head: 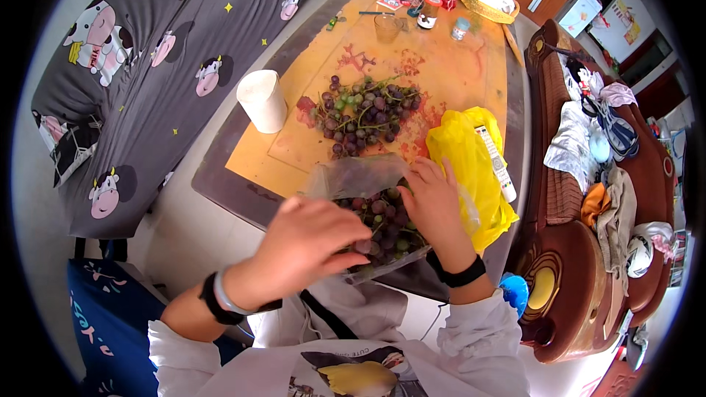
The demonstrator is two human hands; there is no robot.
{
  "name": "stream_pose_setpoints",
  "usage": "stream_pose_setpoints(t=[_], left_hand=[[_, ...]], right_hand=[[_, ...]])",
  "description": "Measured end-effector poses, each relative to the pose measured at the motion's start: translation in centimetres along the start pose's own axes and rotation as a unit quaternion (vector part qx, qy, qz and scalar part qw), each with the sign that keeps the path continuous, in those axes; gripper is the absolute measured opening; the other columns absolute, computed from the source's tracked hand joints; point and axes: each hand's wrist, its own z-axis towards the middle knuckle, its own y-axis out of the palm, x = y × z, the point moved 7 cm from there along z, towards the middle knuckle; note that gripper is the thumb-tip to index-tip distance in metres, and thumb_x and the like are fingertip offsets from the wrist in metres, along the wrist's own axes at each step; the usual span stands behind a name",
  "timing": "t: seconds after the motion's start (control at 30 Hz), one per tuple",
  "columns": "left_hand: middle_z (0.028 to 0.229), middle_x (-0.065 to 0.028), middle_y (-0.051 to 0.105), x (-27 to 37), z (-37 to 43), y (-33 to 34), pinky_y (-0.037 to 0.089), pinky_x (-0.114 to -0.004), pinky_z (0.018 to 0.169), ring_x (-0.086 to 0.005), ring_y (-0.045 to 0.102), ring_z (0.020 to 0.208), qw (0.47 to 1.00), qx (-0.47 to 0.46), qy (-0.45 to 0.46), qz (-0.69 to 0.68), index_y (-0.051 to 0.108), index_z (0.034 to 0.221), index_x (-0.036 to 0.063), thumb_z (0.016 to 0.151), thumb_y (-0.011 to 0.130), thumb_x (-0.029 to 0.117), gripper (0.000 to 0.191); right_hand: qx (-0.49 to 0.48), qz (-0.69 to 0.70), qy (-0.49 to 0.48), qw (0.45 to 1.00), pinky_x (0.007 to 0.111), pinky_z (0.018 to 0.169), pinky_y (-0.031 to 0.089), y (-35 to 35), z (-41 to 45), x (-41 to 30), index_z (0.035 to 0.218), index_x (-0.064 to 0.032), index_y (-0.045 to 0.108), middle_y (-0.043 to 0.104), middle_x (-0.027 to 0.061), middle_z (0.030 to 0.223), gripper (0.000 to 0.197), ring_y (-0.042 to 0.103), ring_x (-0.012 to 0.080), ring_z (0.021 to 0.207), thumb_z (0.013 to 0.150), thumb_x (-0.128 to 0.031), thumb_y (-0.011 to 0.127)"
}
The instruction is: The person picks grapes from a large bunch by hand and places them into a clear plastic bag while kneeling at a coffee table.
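Observation:
Dark purple and green grapes (386,220) fill a clear plastic bag (358,176) at the near edge of the table. Over the bag's left side hovers my left hand (309,237), thumb and fingers apart, fingertips close to a reddish grape. My right hand (433,198) is at the bag's right rim, its fingers on the film. Just beyond the bag, a loose heap of grapes on green stems (367,113) lies on the table (309,154). A yellow plastic bag (455,143) lies right of my right hand, with a white remote control (496,162) on it.
A white paper roll (262,102) stands at the table's left. Farther back are a glass cup (388,28), a red-lidded jar (429,12), a small bottle (460,28) and a basket (491,8). Cow-print fabric (182,82) covers furniture at left; a brown sofa (568,264) bears clothes at right.

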Motion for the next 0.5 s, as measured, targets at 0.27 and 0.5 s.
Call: stream_pose_setpoints(t=[0.27, 0.5], left_hand=[[0.079, 0.0014, 0.051, -4.8, -1.0, 6.6, 0.035, -0.029, 0.076, -0.0172, 0.048, 0.082, 0.913, -0.058, -0.022, 0.403, 0.058, 0.087, 0.0135, 0.068, 0.057, 0.014, 0.019], [0.123, -0.0043, 0.051, -3.7, -1.8, 4.0, 0.034, -0.033, 0.091, -0.0203, 0.046, 0.112, 0.936, 0.019, -0.023, 0.350, 0.063, 0.102, 0.0145, 0.070, 0.062, 0.013, 0.032]], right_hand=[[-0.011, -0.052, -0.014, 0.998, 0.047, 0.106, 0.029, -0.3, -0.8, -0.1, 0.099, -0.0059, 0.063, 0.058, 0.0049, 0.103, 0.027, 0.049, 0.0208, 0.113, 0.075, -0.017, 0.067], [-0.021, -0.039, -0.007, 0.999, 0.046, 0.107, 0.027, -0.3, -1.2, 0.4, 0.101, -0.0060, 0.063, 0.058, 0.0050, 0.106, 0.029, 0.047, 0.0208, 0.116, 0.075, -0.017, 0.067]])
